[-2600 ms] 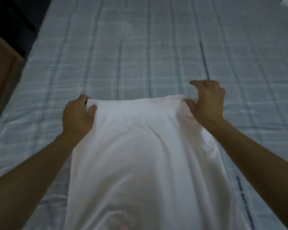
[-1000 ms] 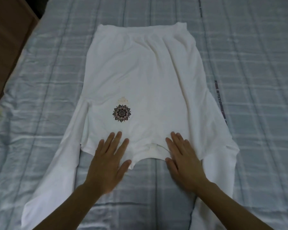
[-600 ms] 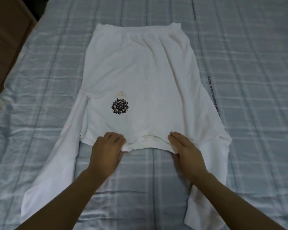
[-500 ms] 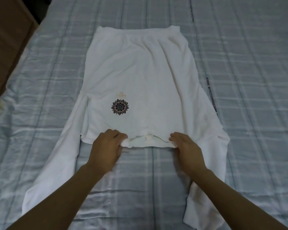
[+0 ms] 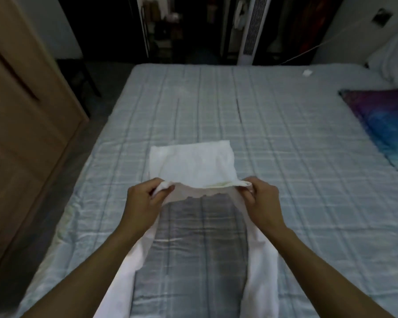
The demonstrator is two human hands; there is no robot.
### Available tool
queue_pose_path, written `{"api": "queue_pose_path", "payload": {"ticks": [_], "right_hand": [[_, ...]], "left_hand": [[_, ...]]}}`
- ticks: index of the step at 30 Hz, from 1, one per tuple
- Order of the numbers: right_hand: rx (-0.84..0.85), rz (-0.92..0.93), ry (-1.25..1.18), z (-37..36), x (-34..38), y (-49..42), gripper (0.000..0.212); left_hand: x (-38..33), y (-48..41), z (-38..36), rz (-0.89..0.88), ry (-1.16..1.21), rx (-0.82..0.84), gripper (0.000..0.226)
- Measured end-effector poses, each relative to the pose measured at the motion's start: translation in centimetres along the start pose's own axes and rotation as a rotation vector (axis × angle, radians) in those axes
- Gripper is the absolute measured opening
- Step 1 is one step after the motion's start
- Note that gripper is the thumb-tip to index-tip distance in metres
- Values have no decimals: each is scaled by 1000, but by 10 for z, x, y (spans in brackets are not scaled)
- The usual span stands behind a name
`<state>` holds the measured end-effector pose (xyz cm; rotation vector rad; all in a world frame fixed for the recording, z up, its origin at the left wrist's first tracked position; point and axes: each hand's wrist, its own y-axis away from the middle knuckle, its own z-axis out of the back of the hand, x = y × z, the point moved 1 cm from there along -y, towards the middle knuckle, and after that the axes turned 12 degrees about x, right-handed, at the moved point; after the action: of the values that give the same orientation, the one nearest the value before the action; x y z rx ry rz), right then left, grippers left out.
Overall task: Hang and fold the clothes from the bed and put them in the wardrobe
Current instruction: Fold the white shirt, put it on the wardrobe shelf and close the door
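Both hands gripping the white long-sleeved cotton top [image 5: 193,167] at its near edge, lifted off the bed.

I see a pale blue-grey checked bedspread [image 5: 285,138] under everything, wooden wardrobe door [image 5: 21,125] on the left, dark room behind with a white tower fan [image 5: 251,31]. My left hand [image 5: 145,200] and right hand [image 5: 262,200] each pinch a shoulder; far half lies flat, sleeves trail along my forearms. Purple-blue printed pillow [image 5: 386,125] sits at right, clear of the top.
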<state>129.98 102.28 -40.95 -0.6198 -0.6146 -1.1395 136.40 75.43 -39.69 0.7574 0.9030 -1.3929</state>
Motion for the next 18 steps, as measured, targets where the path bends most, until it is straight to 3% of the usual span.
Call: {"api": "queue_pose_path", "payload": {"ticks": [3,7,14,18], "right_hand": [[-77,33,-65,53,60,-13,34],[-130,59,-107,113,125,-19,25],[-202,99,-216,196,211,-32,37],[-162,110,-335,231,236,-34,37]], "left_hand": [[-66,-13,44,-80,-46,-47,23],[-147,-19,97,-175,-60,-74,32],[-253,-25,165,-219,43,53,30],[-299,-15,183,-216,114,133,23]]}}
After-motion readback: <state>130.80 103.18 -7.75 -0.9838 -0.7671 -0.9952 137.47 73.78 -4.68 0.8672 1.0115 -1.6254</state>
